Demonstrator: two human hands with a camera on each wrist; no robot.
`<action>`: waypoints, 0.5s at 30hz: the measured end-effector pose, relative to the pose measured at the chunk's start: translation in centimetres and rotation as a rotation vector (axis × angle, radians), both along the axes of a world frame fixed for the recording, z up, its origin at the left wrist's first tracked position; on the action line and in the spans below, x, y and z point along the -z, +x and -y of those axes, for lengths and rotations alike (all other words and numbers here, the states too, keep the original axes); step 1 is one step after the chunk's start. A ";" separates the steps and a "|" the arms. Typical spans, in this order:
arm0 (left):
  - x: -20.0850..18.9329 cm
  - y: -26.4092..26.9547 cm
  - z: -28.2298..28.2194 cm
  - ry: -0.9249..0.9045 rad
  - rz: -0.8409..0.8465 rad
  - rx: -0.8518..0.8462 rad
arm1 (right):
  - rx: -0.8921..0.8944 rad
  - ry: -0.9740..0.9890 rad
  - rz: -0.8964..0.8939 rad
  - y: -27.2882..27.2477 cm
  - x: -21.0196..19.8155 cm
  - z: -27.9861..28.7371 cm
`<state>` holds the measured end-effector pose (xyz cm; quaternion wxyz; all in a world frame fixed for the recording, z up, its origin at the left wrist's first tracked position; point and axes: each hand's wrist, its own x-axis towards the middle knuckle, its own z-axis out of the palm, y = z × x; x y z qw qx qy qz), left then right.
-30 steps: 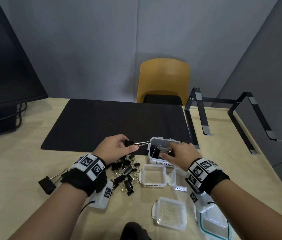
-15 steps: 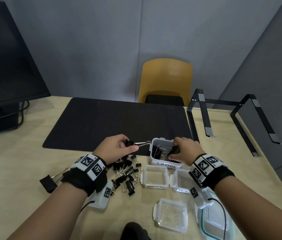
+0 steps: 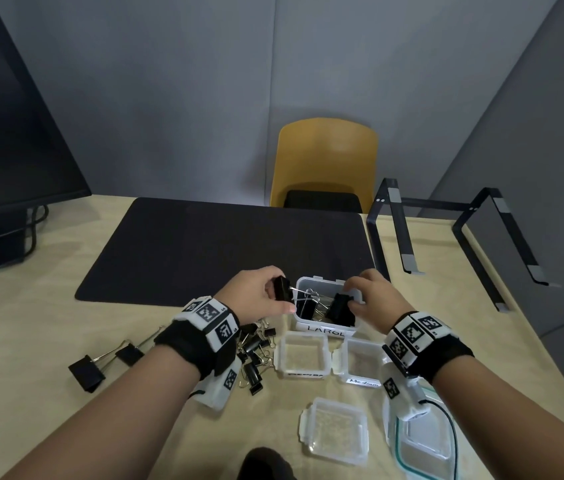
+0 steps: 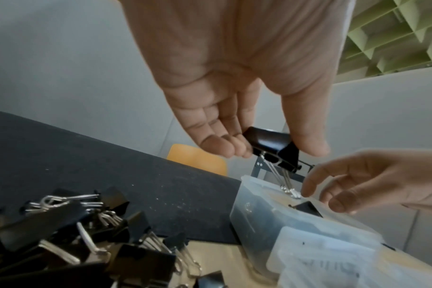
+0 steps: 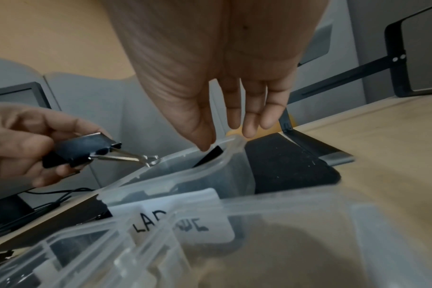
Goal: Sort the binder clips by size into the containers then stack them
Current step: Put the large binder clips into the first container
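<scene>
The clear container labelled LARGE (image 3: 325, 330) stands at the mat's near edge and holds several large black binder clips. My left hand (image 3: 280, 296) pinches a large black binder clip (image 4: 271, 145) by its body just left of the container, its wire handles pointing over the rim (image 5: 160, 161). My right hand (image 3: 355, 294) hovers over the container's right side with straight, relaxed fingers (image 5: 249, 124) and holds nothing. Beside its thumb, a black clip (image 3: 341, 309) leans in the container. Loose smaller clips (image 3: 253, 355) lie under my left wrist.
Two empty small containers (image 3: 303, 370) (image 3: 360, 374) stand in front of the LARGE one, the right one labelled Medium. A lid (image 3: 334, 431) and a bigger green-sealed container (image 3: 419, 445) lie nearer me. Two large clips (image 3: 86, 372) lie at the left. A black laptop stand (image 3: 391, 233) stands at the right.
My right hand has let go of the clip it held inside the LARGE container and its fingers have straightened. My left hand has carried its clip a little right, toward the rim.
</scene>
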<state>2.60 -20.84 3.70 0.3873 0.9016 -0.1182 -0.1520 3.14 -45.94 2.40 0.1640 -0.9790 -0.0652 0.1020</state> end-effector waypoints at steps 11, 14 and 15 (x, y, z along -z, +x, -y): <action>0.9 2.3 3.3 0.286 0.097 0.202 | 0.010 0.045 -0.081 -0.3 0.7 0.4; 0.5 2.4 3.2 0.322 0.092 0.253 | 0.013 0.054 -0.079 -0.3 0.7 0.4; 0.3 2.4 3.1 0.334 0.083 0.276 | 0.012 0.056 -0.076 -0.2 0.8 0.4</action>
